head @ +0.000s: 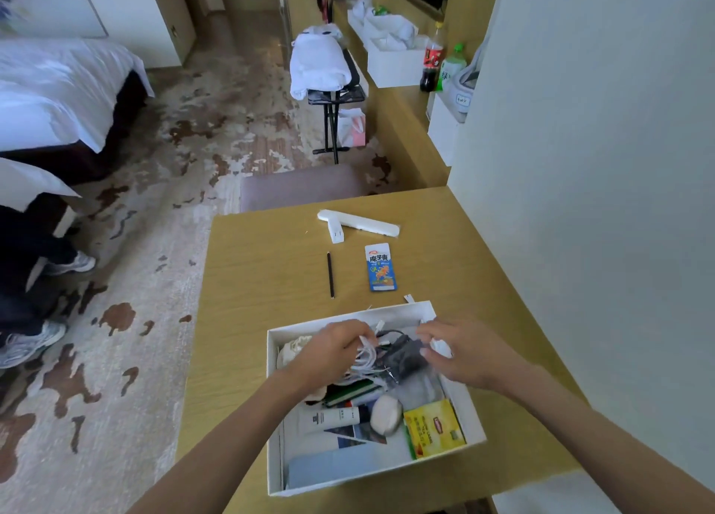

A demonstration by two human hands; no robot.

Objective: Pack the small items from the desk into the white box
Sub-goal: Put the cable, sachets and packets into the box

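The white box [474,409] sits on the wooden desk [267,273] near its front edge. Both my hands are over its far half. My left hand [332,349] grips a bundle of white cables [367,353]. My right hand [464,349] pinches a small white item at the box's far right, beside a dark grey bundle [402,358]. In the box also lie a white tube [334,417], a pale round item [386,415], a yellow tea packet [435,428] and a blue card. On the desk beyond lie a black pen [330,274], a blue snack packet [380,267] and a white stick-shaped device [358,224].
A wall runs along the desk's right side. A padded stool [301,188] stands past the desk's far edge. A person's legs and sneakers [35,343] are at the left by the bed. A folding rack with white towels, bottles and white boxes stands farther back.
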